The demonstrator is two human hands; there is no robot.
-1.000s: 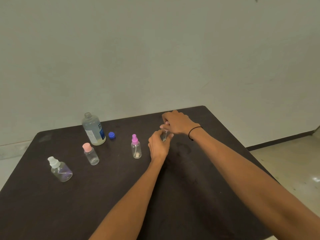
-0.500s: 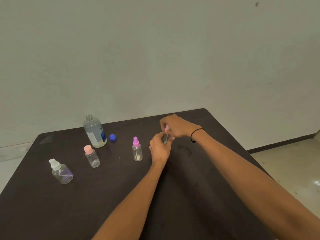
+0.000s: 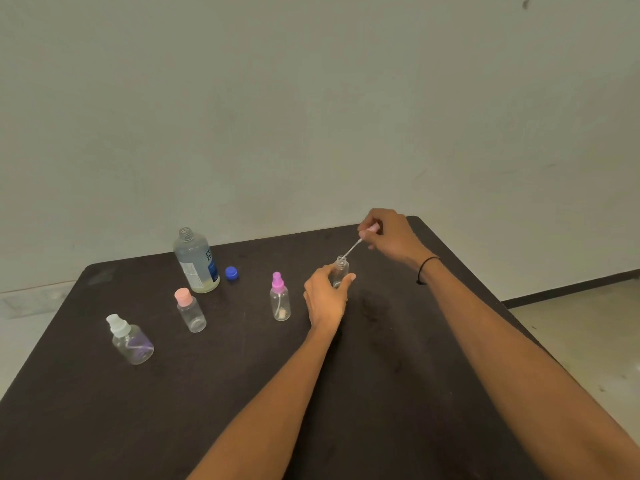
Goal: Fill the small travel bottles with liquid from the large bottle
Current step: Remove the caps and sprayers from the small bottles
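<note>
Dim, even indoor light; soft shadows on the dark table; slight wide-angle bending at edges

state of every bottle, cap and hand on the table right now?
large bottle: upright, uncapped
blue cap: off, on table
held bottle: upright, open
pink sprayer: lifted, tube tip at the neck
left hand: grips held bottle
right hand: pinches pink sprayer
three other small bottles: capped, upright

Dark table carries: large uncapped bottle, blue cap, pink-capped bottle, purple spray bottle, white-topped spray bottle.
</note>
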